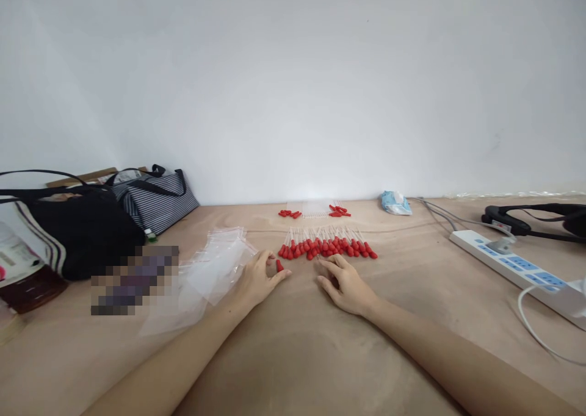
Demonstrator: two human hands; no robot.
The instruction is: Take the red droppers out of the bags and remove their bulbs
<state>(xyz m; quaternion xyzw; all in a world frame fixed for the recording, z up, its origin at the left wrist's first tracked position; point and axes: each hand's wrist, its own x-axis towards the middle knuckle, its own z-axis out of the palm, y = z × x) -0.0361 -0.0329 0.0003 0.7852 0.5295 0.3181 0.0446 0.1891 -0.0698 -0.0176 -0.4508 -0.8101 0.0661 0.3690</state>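
My left hand [262, 277] is closed in a loose pinch around a red rubber dropper bulb [279, 266]. Across from it, the fingers of my right hand [343, 285] curl around what looks like a thin clear tube [319, 257], mostly hidden at the fingertips. Just beyond both hands lies a dense row of droppers [329, 247], red bulbs toward me and pale tubes pointing at the wall. Farther back, small red bulbs lie in a left group [289, 213] and a right group [339, 210], with clear tubes [315, 208] between them.
Clear zip bags [215, 269] overlap left of my left hand, beside a pixelated patch. A black bag [86, 227], a striped bag [160, 199] and a jar of dark liquid [32, 282] stand farther left. To the right are a blue mask [396, 203], a power strip [517, 269] and black headgear [526, 221].
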